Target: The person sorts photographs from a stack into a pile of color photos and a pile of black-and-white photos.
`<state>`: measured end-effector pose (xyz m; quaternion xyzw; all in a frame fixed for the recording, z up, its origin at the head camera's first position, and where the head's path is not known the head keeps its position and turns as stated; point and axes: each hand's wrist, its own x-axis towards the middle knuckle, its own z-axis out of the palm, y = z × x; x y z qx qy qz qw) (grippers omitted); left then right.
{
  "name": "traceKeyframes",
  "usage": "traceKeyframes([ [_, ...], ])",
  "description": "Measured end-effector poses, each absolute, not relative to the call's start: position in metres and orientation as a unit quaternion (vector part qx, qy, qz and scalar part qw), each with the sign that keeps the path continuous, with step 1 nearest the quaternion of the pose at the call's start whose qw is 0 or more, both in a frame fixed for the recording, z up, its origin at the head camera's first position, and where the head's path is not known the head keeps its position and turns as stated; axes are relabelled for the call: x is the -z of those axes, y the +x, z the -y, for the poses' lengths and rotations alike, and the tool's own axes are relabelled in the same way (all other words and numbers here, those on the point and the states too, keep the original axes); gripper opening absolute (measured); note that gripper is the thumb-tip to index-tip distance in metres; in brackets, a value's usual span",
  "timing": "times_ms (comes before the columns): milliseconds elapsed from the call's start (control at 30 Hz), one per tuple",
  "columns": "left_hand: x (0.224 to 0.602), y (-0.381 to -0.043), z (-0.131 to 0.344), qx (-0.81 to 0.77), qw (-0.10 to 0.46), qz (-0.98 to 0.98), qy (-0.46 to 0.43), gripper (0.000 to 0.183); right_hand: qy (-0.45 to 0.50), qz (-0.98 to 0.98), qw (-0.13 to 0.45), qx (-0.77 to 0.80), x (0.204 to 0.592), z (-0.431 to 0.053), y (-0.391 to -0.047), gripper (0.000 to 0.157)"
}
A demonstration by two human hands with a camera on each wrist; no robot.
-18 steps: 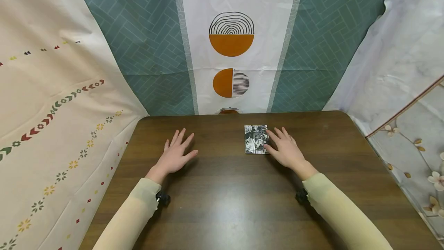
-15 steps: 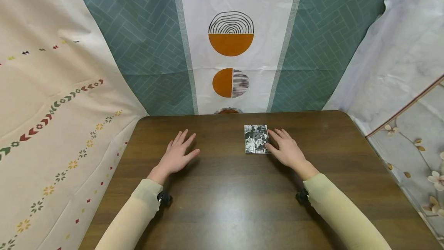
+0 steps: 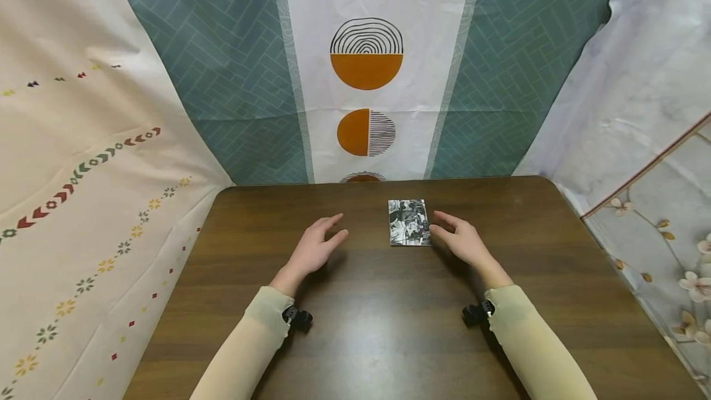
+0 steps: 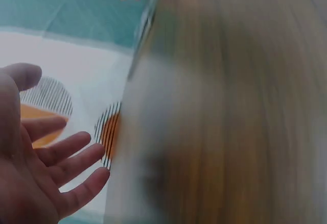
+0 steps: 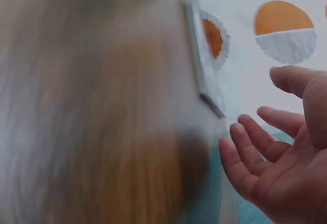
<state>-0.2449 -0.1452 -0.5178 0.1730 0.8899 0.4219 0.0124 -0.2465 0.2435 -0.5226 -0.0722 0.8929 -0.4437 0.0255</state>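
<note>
A flat square with a black-and-white printed face lies near the table's back edge in the head view; its exact kind cannot be told. Seen edge-on in the right wrist view, the same square looks like a thin slab. Just off its right side is my right hand, thumb and fingers apart and holding nothing; whether the thumb tip touches the edge is unclear. My left hand hovers over the table to the left of the square, fingers relaxed and nothing in them. Its palm and spread fingers show in the left wrist view.
The brown wooden table reaches back to a hanging cloth with orange half circles and green panels. Patterned cloths hang at the left and right. Each wrist carries a small black camera.
My left hand has moved right towards the square and turned more onto its side. My right hand has turned sideways and drawn slightly away from the square, uncovering its right edge. The square stays put.
</note>
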Motion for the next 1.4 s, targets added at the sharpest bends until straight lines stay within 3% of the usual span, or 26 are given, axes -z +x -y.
traceKeyframes([
  [300, 0.522, -0.249, 0.086, -0.455, 0.028, -0.876, 0.158, 0.050, -0.015, -0.842, 0.033, 0.538, 0.526, -0.237, -0.245, 0.057],
  [533, 0.532, -0.247, 0.051, -0.466, 0.053, -0.873, 0.137, 0.052, 0.005, -0.871, 0.012, 0.491, 0.531, -0.229, -0.240, 0.059],
  [1167, 0.545, -0.259, 0.007, -0.490, -0.031, -0.870, 0.049, 0.046, -0.025, -0.924, -0.013, 0.382, 0.538, -0.224, -0.250, 0.058],
  [1400, 0.553, -0.264, 0.003, -0.486, -0.034, -0.873, 0.035, 0.046, -0.026, -0.933, -0.015, 0.359, 0.540, -0.223, -0.251, 0.055],
])
